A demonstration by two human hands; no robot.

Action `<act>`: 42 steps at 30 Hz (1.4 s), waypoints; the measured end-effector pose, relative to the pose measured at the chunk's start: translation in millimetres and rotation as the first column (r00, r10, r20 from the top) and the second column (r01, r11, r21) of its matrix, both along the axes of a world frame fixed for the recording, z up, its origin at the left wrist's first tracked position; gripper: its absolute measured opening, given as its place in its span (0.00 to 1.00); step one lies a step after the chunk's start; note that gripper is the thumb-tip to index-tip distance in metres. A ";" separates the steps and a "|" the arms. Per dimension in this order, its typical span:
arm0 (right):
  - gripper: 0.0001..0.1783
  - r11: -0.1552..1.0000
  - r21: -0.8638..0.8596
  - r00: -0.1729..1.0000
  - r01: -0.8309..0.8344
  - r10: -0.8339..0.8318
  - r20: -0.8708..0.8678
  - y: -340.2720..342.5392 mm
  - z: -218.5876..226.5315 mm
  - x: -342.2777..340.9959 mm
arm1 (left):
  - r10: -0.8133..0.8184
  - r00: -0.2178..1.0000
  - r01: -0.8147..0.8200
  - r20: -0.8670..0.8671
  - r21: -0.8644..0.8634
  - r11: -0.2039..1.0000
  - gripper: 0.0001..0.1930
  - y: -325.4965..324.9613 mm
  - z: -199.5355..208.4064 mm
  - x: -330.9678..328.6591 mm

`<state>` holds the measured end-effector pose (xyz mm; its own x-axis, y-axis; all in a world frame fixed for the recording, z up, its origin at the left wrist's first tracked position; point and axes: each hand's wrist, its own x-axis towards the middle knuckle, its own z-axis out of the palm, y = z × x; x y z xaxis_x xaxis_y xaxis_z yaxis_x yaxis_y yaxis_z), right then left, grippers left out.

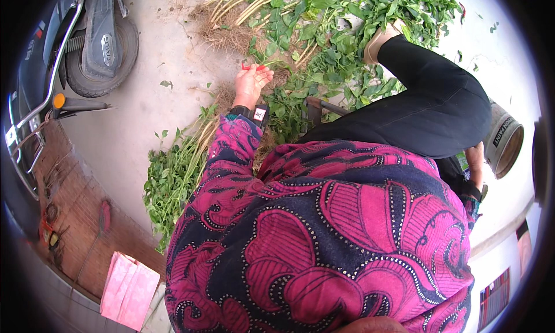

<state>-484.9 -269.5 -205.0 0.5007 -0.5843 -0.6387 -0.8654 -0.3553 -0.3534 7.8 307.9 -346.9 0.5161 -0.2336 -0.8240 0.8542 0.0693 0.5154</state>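
Provisionally, the concrete floor [147, 142] was recorded as the working surface, with a broad heap of uprooted leafy plants [324, 73] spread over it; picking pods from that heap was judged to be the step in hand. The heap served as landmark for all places noted.

A scooter [101, 50] stood left of the heap and well apart from it. The strip of floor between the two gave the left arm its widest room for moving. The person's black-trousered leg [399, 110] closed off the heap's near right side and put a barrier between the two arms. A pale bucket [502, 138] stood right of the heap, beyond the bent leg; whether it was upright or tilted could not be told. A pink folded bundle [130, 291] lay to the near left, well apart from the heap.

Of the hands, the left hand [251, 87] was over the heap's left part, near the roots, palm up and fingers mostly extended. The right hand [476, 162] was right of the heap, on the leg's outer side; its grasp was hidden and could not be told.

Smallest noted were red pods [247, 67], at the left hand's fingers over the heap. In the inspector's judgement, the next move called for closing those fingers securely before any carry.
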 end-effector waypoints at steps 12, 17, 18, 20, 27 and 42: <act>0.18 0.993 -0.110 0.892 0.033 0.021 0.452 36.7 130.7 184.0 | -0.426 0.490 0.268 0.760 0.334 0.904 0.09 -100.5 201.6 70.1; 0.19 0.974 -0.107 0.543 -0.201 0.201 0.815 138.5 203.5 303.4 | -0.294 0.497 0.453 0.816 0.044 0.890 0.09 -145.8 291.5 47.6; 0.19 0.969 -0.058 0.559 -0.241 0.187 0.808 163.4 211.6 323.5 | -0.286 0.474 0.504 0.833 0.010 0.863 0.09 -157.5 303.3 36.5; 0.20 0.899 0.144 0.559 -0.413 0.125 0.819 209.2 213.5 355.3 | -0.302 0.441 0.600 0.845 -0.027 0.800 0.08 -174.9 320.1 11.8; 0.13 0.885 0.386 0.784 -0.262 -0.038 0.619 231.7 205.3 354.8 | -0.274 0.415 0.724 0.868 -0.133 0.676 0.19 -172.6 233.0 10.8; 0.12 0.954 0.195 0.577 0.228 -0.294 0.762 161.3 221.5 293.0 | -0.971 0.201 0.673 -0.133 0.739 0.038 0.28 -138.6 -14.6 12.3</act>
<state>-191.9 -108.1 16.6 0.6565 -0.7436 -0.1265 -0.3032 -0.1066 -0.9469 20.1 169.3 -361.6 0.5332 -0.3135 -0.7857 -0.1489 -0.9491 0.2777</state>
